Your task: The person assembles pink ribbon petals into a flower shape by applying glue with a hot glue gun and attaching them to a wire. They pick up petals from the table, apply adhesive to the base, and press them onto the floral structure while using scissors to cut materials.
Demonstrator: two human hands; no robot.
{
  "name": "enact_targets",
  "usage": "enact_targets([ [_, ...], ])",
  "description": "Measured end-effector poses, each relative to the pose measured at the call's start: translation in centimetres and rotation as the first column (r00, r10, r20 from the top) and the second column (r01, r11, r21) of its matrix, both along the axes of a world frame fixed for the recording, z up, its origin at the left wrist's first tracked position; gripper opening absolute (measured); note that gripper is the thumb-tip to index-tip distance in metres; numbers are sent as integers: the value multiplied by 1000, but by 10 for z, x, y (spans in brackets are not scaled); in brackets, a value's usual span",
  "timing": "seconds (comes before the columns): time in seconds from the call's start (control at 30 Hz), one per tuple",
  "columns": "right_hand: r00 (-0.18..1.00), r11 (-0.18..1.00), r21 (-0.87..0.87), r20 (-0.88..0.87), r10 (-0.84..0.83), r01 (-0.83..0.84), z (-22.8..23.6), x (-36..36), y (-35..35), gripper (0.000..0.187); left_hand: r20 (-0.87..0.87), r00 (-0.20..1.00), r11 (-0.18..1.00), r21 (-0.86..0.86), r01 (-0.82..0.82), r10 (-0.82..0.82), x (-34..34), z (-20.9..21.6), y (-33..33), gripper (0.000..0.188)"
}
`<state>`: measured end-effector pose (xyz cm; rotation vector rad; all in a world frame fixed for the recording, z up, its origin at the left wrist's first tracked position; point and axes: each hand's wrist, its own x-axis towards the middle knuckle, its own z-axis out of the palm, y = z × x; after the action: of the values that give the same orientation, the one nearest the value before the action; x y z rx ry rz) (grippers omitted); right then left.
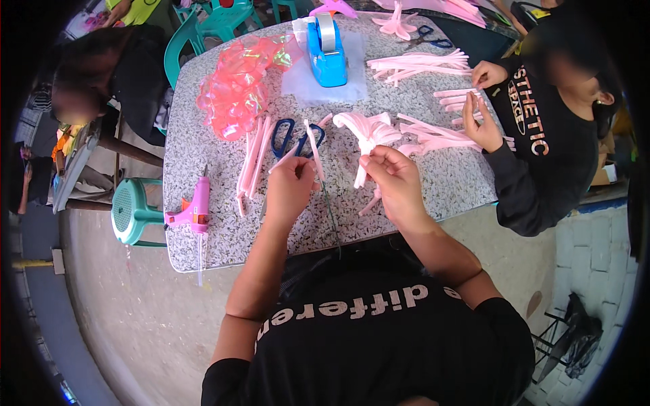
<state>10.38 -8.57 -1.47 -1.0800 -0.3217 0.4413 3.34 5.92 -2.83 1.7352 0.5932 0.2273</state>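
My right hand [396, 181] pinches the gathered base of a pale pink flower-like bunch of fuzzy pipe cleaners [366, 130], its loops fanned upward and short ends hanging below. My left hand [291, 187] is closed, its fingers at a thin green wire stem [330, 210] with a pale pink tip [315, 145]. How the fingertips grip it is partly hidden. Just beyond that hand lie dark blue-handled scissors [283, 135]. Loose pink pipe cleaners [253, 159] lie to its left, and another bunch of pink pipe cleaners [437, 135] lies right of my right hand.
A pink glue gun [198, 206] stands near the left edge of the speckled table [223, 247]. Beyond are shiny pink film [233, 88], a blue tape dispenser [328, 64], more scissors [426, 39] and a pink flower [395, 26]. A co-worker [548, 135] handles pink strips at the right.
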Motion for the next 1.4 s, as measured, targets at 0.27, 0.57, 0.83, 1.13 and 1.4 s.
enact_targets([
  [0.27,999,999,-19,-8,34,-34,-3,5,11,9,284,948,674,673,-304,145,-48,46,10,5],
  [0.57,993,998,-63,119,20,-13,-1,1,14,9,-482,617,507,849,152,622,-127,37,80,78],
  [0.83,997,998,8,38,66,-67,-14,0,15,10,-500,863,664,671,330,76,-155,55,126,61],
  [1.13,991,994,28,95,99,-102,-19,-10,18,13,-469,875,334,849,408,122,-147,46,145,44],
  [1.4,991,998,-7,114,64,-64,-21,-18,20,15,136,965,596,765,-246,224,-164,44,96,31],
])
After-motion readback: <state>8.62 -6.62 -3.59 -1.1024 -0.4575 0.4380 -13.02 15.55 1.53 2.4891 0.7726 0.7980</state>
